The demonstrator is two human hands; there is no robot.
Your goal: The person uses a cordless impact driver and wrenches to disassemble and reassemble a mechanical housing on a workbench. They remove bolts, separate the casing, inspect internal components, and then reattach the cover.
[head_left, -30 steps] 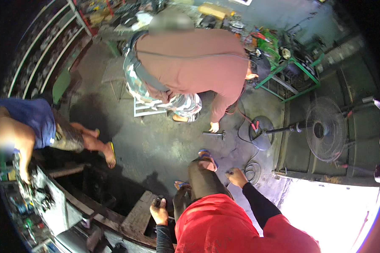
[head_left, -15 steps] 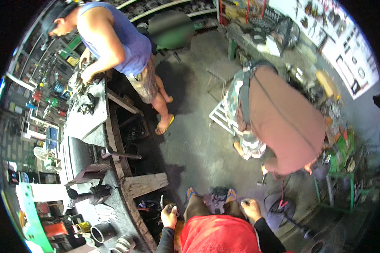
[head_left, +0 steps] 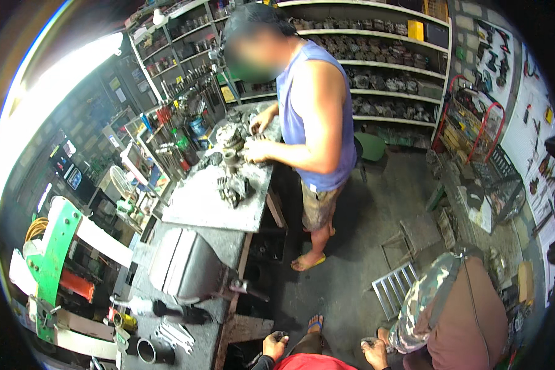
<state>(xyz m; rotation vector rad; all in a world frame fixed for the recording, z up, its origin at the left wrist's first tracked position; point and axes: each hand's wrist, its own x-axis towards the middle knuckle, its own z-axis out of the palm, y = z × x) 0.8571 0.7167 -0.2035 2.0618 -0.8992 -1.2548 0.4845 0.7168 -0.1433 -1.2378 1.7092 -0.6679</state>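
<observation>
My left hand (head_left: 275, 346) is low in the frame beside the workbench (head_left: 143, 254), its fingers curled around something dark I cannot make out. My right hand (head_left: 374, 353) is closed too, near the crouching co-worker, its contents hard to see. On the bench near my left side are a grey vise (head_left: 185, 265), silver wrenches (head_left: 174, 336), a metal sleeve (head_left: 151, 350) and a green-and-white press frame (head_left: 55, 243). Farther along, a standing co-worker (head_left: 314, 117) in a blue tank top has both hands on metal parts (head_left: 229, 139) on a light board.
Shelves of metal parts (head_left: 388, 61) line the back wall. At right are a tool board (head_left: 530, 154), a red hand truck (head_left: 487, 105), a stool (head_left: 416, 237) and a white metal rack (head_left: 393, 290). A bent-over co-worker (head_left: 459, 314) in brown occupies the lower right of the floor.
My view has swung left and up toward the bench and shelves. The standing co-worker now appears central, the bent one lower right. My hands sit lower in the picture, still curled.
</observation>
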